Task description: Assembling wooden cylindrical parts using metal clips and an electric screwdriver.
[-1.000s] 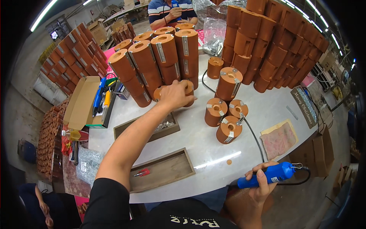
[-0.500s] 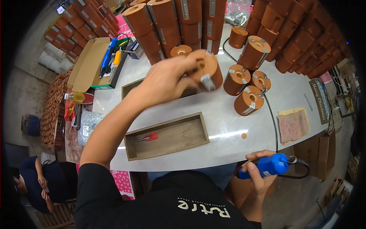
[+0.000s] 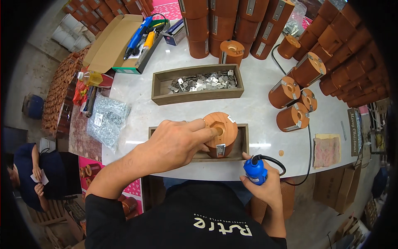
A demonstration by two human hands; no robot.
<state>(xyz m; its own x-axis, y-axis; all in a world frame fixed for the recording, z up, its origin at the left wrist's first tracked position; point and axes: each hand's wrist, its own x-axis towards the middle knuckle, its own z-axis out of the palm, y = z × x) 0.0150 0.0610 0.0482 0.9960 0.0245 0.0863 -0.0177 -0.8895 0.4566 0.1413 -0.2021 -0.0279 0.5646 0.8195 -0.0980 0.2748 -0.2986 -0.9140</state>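
While the left hand (image 3: 180, 139) held a brown cylinder (image 3: 227, 133) just below and right of the centre of the frame, the right hand (image 3: 267, 182) held a blue tool (image 3: 255, 172) lower and further right. The left grip was closed over the cylinder's left edge, fingertips at the hole in its top. The right grip was wrapped around the tool's body; whether a finger lay on a switch could not be told.

The cylinder showed over the lower tray (image 3: 246, 143), but whether it touched the tray or hung above was unclear. If those fingertips bore most of the weight, a loosened pinch could have let it twist and knock the rim, perhaps bending the metal clip (image 3: 221, 149) on its side. The black cable (image 3: 281, 164) looped off the tool and ran up the right side of the surface (image 3: 265, 112), past a cluster of cylinders (image 3: 292, 118); a hard tug might have snagged there and toppled one. Near the upper centre, loose metal pieces (image 3: 205, 82) lay in the upper tray (image 3: 199, 98), where a careless sweep of the cylinder could have spilled them.
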